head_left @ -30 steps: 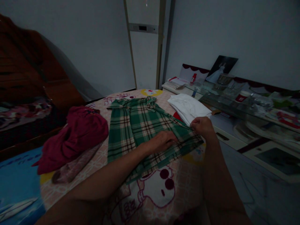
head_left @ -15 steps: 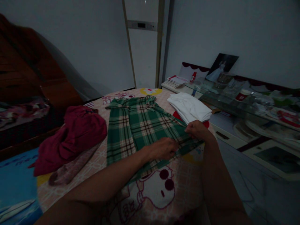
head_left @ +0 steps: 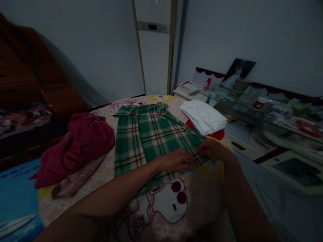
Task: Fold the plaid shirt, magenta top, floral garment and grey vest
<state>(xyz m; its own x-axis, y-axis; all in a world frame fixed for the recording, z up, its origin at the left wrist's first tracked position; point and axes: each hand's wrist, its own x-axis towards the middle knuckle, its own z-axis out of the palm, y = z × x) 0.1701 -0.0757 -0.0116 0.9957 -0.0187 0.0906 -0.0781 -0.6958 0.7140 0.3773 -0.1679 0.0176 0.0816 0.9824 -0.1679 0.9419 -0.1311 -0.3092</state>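
Observation:
A green plaid shirt (head_left: pixel 156 134) with white and dark stripes lies spread over a round cloth-covered table (head_left: pixel 202 208), its collar end away from me. My left hand (head_left: pixel 178 160) rests on the shirt's lower right part, fingers curled in on the fabric. My right hand (head_left: pixel 214 149) is closed on the shirt's right edge, its fingertips partly hidden behind the hand. The shirt's near edge is partly covered by my left forearm.
A crumpled dark red garment (head_left: pixel 78 148) lies on the table's left side, over a pinkish cloth (head_left: pixel 75 181). Folded white clothing (head_left: pixel 204 116) sits at the back right. Beyond it stands a glass-topped cabinet (head_left: pixel 234 107) with a paper cup (head_left: pixel 259 103) and clutter.
My right hand has come down and slightly toward me with the shirt's right edge, which now lies lower and closer to the table. My left hand has barely moved.

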